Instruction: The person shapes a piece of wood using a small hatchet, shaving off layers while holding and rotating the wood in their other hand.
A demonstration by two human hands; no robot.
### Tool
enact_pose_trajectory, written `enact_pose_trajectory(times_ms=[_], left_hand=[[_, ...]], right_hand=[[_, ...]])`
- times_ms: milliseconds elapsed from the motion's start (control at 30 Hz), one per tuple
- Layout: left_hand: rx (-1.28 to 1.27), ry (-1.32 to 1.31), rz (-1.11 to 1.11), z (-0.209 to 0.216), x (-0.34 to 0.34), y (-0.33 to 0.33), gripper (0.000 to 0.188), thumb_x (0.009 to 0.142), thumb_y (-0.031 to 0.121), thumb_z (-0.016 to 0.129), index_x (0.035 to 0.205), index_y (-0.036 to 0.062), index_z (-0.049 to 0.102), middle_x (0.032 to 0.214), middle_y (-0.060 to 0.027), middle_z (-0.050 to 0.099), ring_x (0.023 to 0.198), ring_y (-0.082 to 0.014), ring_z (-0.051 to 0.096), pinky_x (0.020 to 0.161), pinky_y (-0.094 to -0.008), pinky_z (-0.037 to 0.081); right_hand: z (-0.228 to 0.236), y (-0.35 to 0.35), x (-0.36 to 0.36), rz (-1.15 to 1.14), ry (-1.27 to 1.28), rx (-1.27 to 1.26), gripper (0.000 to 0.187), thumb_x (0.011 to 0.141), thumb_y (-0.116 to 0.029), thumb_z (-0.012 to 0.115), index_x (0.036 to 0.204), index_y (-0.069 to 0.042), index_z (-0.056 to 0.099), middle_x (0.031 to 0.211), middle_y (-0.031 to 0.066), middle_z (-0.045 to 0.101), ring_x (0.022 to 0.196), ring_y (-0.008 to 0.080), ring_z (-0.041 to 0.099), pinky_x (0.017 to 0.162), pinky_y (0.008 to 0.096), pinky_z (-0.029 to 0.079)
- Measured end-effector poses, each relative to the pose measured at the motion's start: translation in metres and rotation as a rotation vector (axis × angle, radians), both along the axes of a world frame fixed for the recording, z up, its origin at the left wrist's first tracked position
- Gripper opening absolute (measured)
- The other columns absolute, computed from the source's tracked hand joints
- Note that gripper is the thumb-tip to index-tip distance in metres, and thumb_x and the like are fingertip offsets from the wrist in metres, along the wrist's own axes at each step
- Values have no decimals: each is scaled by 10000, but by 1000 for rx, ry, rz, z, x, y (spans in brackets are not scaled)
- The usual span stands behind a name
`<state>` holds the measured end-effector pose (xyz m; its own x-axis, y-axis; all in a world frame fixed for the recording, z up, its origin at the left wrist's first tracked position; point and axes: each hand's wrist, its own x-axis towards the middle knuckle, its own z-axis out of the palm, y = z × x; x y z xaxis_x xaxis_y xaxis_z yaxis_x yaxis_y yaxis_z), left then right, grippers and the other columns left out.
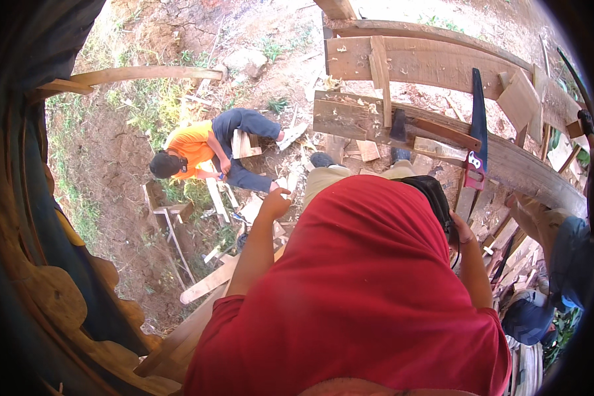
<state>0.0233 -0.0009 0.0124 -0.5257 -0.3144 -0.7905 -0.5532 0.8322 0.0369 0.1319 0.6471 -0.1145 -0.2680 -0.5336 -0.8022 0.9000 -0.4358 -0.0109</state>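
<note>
The right grip (463, 228) is beside a black bag (434, 197).

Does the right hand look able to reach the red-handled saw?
Probably yes: the right hand is busy at the black bag, but seems near the red-handled saw, whose handle nothing covers.

Beyond the right hand (463, 228), a handsaw (479, 119) crosses a plank (534, 166).

the ground (195, 30) is bleached by daylight near the top; planks (435, 63) are bowed and corners blackened.
</note>
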Motion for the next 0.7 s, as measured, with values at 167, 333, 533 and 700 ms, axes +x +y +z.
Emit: enact_pose_trajectory(times_ms=[167, 333, 533, 700], left_hand=[[9, 21, 7, -5, 3, -4, 378, 930, 293, 729, 1266, 122, 745, 1077, -185, 785, 1050, -338, 749, 954, -431, 568], [13, 51, -35, -2, 0, -2, 401, 914, 201, 706, 1296, 82, 717, 933, -110, 736, 889, -254, 733, 822, -386, 566], [39, 51, -19, 2, -5, 3, 415, 913, 172, 706, 1314, 69, 697, 895, -80, 726, 816, -223, 730, 767, -369, 566], [45, 62, -17, 2, -8, 3, 405, 918, 176, 711, 1307, 65, 691, 900, -86, 734, 814, -222, 733, 771, -374, 570]], right_hand=[[5, 2, -5, 34, -53, 56, 698, 1035, -603, 608, 1498, -80, 603, 1368, 140, 729, 1223, 306, 722, 1061, 507, 567], [-2, -2, -3, -21, 4, 39, 685, 1043, -583, 612, 1511, -83, 593, 1386, 132, 723, 1228, 308, 717, 1073, 499, 561], [0, 2, -2, -16, -21, -16, 719, 1038, -581, 625, 1568, -103, 540, 1480, 133, 668, 1312, 315, 668, 1105, 526, 536], [6, 2, -5, 18, -9, -37, 737, 1031, -588, 629, 1592, -124, 514, 1523, 130, 638, 1370, 320, 629, 1141, 560, 502]])
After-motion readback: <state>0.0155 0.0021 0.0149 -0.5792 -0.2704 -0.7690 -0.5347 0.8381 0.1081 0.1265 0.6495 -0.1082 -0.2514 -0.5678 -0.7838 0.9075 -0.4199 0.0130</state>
